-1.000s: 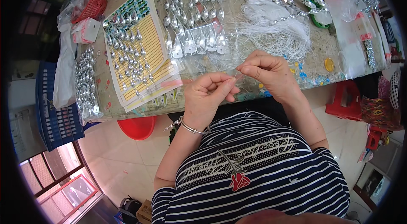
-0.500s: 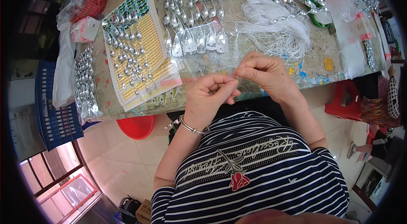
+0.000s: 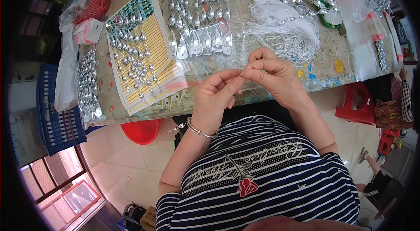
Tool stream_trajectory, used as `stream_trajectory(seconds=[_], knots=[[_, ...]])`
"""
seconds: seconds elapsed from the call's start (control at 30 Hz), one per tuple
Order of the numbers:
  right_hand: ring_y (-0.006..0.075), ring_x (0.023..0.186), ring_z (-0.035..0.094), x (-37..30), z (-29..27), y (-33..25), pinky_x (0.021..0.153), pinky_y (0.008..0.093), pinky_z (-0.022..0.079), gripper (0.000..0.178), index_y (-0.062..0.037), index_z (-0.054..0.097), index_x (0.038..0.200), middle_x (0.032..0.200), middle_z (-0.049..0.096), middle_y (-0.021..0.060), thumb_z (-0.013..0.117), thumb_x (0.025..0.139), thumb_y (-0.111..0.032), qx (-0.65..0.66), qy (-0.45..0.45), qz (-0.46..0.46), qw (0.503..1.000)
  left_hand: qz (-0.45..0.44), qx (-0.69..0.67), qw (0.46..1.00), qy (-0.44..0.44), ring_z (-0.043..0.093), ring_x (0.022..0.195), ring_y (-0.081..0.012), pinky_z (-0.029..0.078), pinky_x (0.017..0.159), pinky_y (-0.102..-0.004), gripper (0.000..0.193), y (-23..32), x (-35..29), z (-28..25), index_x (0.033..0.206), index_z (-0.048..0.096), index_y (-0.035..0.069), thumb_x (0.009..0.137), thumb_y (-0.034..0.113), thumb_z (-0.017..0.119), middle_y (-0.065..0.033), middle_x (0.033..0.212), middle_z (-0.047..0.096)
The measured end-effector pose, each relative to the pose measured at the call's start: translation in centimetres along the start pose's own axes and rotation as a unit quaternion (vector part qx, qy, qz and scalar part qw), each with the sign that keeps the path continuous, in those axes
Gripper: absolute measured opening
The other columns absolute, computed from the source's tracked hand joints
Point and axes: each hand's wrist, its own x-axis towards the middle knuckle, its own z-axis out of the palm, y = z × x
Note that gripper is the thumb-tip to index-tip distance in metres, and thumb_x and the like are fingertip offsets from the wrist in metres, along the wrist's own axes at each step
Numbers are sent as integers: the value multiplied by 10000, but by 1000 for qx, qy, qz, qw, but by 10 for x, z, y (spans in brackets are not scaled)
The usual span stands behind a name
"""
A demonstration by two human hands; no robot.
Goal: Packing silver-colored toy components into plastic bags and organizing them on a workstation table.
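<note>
Your left hand [image 3: 218, 90] and right hand [image 3: 274, 77] meet at fingertips, above near edge of worktable [image 3: 330, 49]. Thumb and forefinger of each pinched together; anything between them too fine to tell. Loose white threads [image 3: 239, 47] lie on tabletop just beyond your fingertips. Bundle of white thread [image 3: 280, 17] sits beyond your right hand, apart from fingers. Silver spiral strips [image 3: 211, 13] lie in rows beyond your left hand, also apart; more strips lie across printed yellow sheet [image 3: 161, 58], left.
</note>
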Motion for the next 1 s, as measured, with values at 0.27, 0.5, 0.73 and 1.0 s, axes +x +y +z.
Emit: stream_trajectory(seconds=[0.27,0.5,0.73,1.0], knots=[[92,876,506,0,1,2,778,226,406,80,-36,722,890,939,544,3,710,827,-84,-2,11,-3,1000,4,27,1000,9,408,571,-5,277,474,-162,197,-5,1,-2,1051,680,13,880,111,676,38,726,561],[91,874,506,1,2,0,774,226,407,82,-37,722,891,935,540,2,707,829,-88,-16,11,2,1000,-7,-3,1000,-15,399,556,-17,286,477,-175,189,-6,2,-5,1054,678,5,894,102,655,24,754,580],[93,885,508,1,1,0,784,236,414,92,-35,724,904,952,535,4,699,835,-91,-31,-2,3,1000,-24,29,999,17,446,575,-32,336,507,-169,163,0,1,2,1022,683,6,893,100,651,-45,853,679],[98,892,508,1,4,1,789,235,406,92,-41,731,899,938,540,5,709,822,-87,-31,9,-7,999,26,72,997,5,504,649,-26,357,563,-165,125,-3,1,-1,969,699,19,877,98,668,-39,847,687]])
